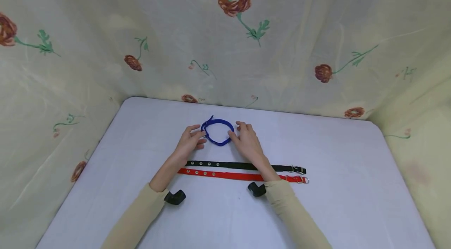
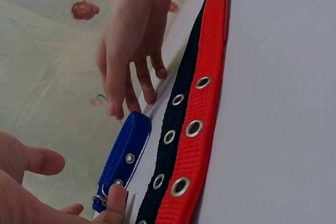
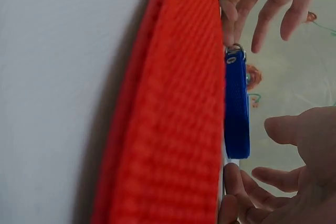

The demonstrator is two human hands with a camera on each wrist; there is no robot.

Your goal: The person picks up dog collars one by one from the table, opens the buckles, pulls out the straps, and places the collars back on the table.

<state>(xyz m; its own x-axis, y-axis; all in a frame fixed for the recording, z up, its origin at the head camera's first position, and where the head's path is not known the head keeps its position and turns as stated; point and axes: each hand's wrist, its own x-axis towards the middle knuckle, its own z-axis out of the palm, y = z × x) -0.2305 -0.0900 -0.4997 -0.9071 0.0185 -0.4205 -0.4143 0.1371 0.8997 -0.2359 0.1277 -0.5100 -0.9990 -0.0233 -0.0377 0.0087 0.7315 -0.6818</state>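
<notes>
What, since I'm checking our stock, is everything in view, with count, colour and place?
Blue strap: one, blue, fastened in a loop on the table, between the two hands
Black strap: one, black with metal eyelets, laid out straight, nearer the person than the blue one
Red strap: one, red with metal eyelets, alongside the black strap on the person's side
Table: one, white, under the straps
Flowered cloth: count unclear, cream with rust flowers and green stems, behind and beside the table
Wrist pieces: two, black, one at each cuff
Sleeves: two, beige, one on each arm
Left hand: one, bare, at the blue strap's buckle side
Right hand: one, bare, at its opposite side
</notes>
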